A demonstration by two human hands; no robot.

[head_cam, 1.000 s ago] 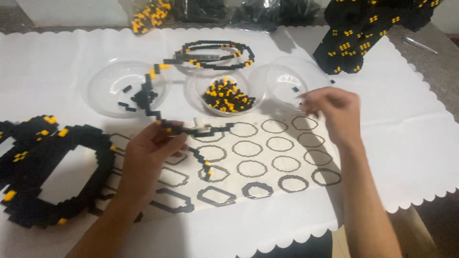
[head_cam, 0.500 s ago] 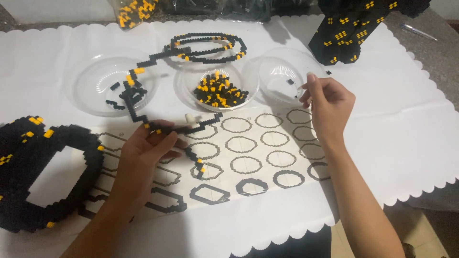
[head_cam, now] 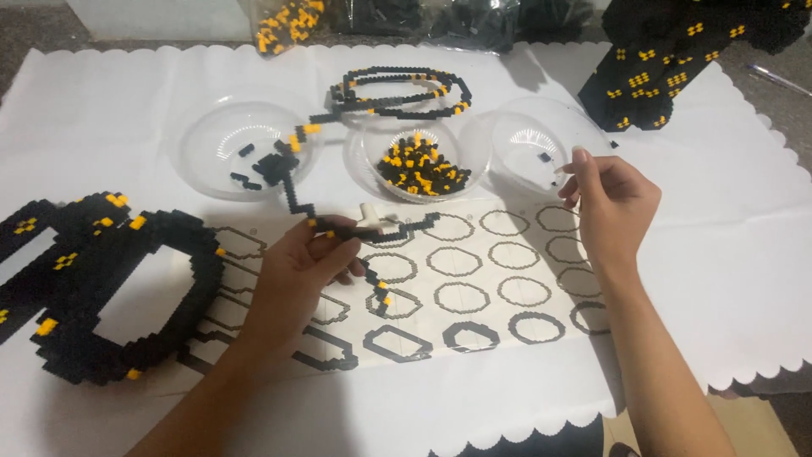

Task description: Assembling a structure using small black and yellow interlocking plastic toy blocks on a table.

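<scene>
A brick chain was held over a printed sheet.

The left hand [head_cam: 309, 258] was closed on a thin black and yellow brick chain [head_cam: 292, 190] and a small white tool [head_cam: 372, 218]. The right hand [head_cam: 611, 203] was pinched shut beside a clear bowl [head_cam: 507, 140]; whether a piece was held could not be told. A bowl of bricks [head_cam: 419, 161] sat between, on the white tabletop [head_cam: 744, 237].

Both forearms are bare, with no sleeve showing up to the picture's lower edge. The left hand [head_cam: 306, 261] and right hand [head_cam: 611, 203] wear no gloves, rings or watch. The right hand's fingernails are fairly long and unpainted.
</scene>
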